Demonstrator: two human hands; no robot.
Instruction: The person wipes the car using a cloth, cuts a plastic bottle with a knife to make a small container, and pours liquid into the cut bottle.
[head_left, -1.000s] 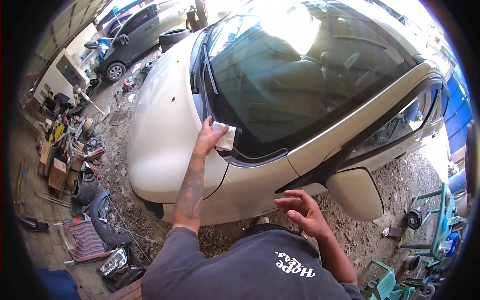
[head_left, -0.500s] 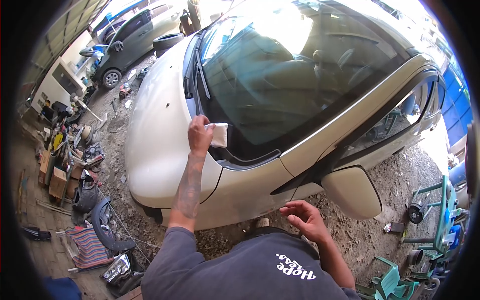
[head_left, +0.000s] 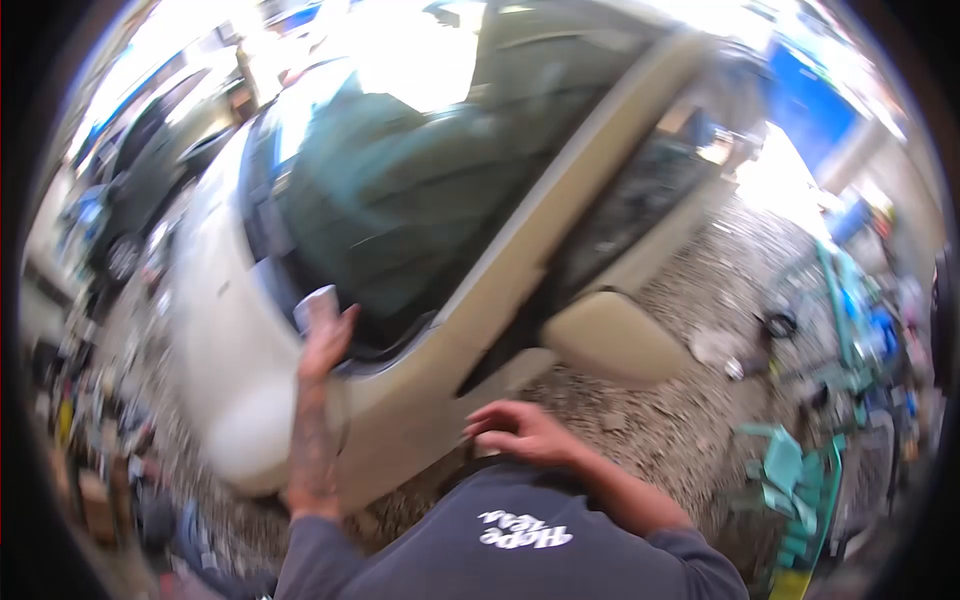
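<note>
My left hand (head_left: pixel 326 342) reaches over the rear corner of the car's hood (head_left: pixel 215 290), beside the lower edge of the windshield (head_left: pixel 400 220). Its fingers are closed on a small white folded cloth (head_left: pixel 320 302), partly covered by the hand and blurred by motion. Close to my chest, my right hand (head_left: pixel 520 432) hovers with loosely bent fingers, the thumb apart from them, and nothing visible in it. The car's cream side mirror (head_left: pixel 615 338) sticks out beyond that hand.
Gravel ground (head_left: pixel 600 425) lies alongside the car. Green plastic chairs (head_left: pixel 790 470) and assorted clutter stand on the right. A dark car (head_left: pixel 150 170) is parked at the far left, with blurred piles of parts below it.
The view has swung to the right, so the car appears further left and is smeared. My left hand has turned with the cloth; my right hand's fingers are slightly more bent.
</note>
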